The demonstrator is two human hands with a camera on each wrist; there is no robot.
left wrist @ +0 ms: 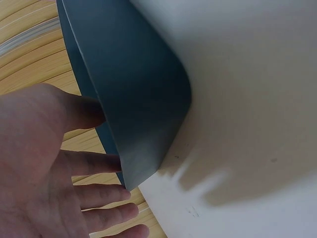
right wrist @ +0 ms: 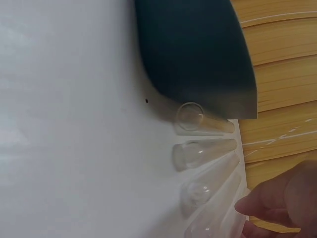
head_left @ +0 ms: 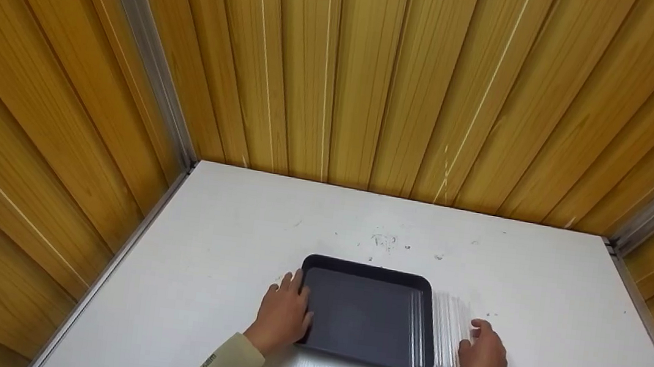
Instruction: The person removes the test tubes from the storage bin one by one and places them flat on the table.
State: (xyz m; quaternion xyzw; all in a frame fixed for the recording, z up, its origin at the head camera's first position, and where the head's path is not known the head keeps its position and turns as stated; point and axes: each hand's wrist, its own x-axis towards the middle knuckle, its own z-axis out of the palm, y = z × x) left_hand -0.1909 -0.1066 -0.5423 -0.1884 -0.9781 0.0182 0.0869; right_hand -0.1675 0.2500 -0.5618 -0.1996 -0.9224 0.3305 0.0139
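Observation:
A dark grey rectangular tray lies on the white table. My left hand rests on its left wall, the thumb over the rim and the other fingers fairly straight. In the left wrist view, this hand meets the tray's wall near one corner. Clear test tubes lie lengthwise inside, along the tray's right side. Several more test tubes lie side by side just right of the tray. My right hand has its thumb and bent fingers at the outermost tube, pinching it near its far end.
The white table has dark scuff marks behind the tray. Wood-patterned walls stand at the back and both sides, with metal posts in the corners.

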